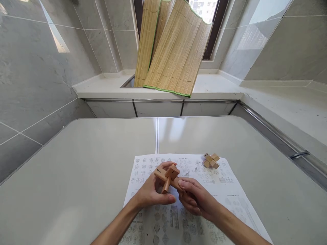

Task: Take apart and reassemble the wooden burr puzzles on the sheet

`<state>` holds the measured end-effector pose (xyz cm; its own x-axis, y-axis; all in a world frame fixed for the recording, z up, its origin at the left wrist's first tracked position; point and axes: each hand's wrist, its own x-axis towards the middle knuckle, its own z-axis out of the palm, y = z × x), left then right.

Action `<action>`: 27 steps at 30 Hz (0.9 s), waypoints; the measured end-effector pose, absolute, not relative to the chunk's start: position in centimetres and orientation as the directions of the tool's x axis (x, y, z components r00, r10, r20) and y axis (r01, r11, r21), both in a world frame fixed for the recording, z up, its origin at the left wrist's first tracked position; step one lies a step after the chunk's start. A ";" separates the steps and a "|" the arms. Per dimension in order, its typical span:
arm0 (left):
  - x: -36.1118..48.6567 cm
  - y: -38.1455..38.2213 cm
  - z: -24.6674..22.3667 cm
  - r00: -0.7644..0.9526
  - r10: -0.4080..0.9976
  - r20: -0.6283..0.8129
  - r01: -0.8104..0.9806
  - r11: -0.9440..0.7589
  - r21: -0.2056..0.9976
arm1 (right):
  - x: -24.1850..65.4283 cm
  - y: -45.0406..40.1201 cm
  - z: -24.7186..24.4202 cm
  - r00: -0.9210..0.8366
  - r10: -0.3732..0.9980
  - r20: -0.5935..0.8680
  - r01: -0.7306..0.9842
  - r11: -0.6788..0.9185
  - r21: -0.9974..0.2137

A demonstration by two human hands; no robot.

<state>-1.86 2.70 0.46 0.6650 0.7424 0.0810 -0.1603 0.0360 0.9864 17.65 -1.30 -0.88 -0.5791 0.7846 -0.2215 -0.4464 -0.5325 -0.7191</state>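
A reddish-brown wooden interlocking puzzle [172, 172], made of crossing bars with dark marks on some ends, is held just above a printed sheet. My left hand [154, 190] curls around its left side, thumb below and fingers behind. On the other side, my right hand [195, 195] pinches a bar that points to the lower right. A rounded peg sticks out toward me between the hands. The hidden fingertips of my left hand lie behind the wood. Under both hands is the large white sheet [230, 204], covered with small printed puzzle diagrams.
A second, lighter wooden interlocking puzzle [211, 160] sits on the sheet's far right part. The pale table [76, 177] has a seam down its middle. Beyond it are a white ledge [102, 86], a hanging bamboo mat [178, 51] and grey tiled walls [38, 68].
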 end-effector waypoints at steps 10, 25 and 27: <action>-1.6 2.5 1.3 0.659 0.736 0.154 -0.144 -0.078 0.986 | 17.5 -1.4 -1.2 -0.604 0.769 -0.209 -0.423 -0.532 -0.733; -1.9 2.2 1.6 0.705 0.709 0.033 -0.159 0.113 0.981 | 17.8 -1.5 -1.7 -0.614 0.766 -0.192 -0.483 -0.556 -0.676; -1.9 2.2 1.4 0.705 0.709 0.017 -0.148 0.124 0.981 | 17.8 -1.5 -1.8 -0.615 0.764 -0.195 -0.480 -0.559 -0.676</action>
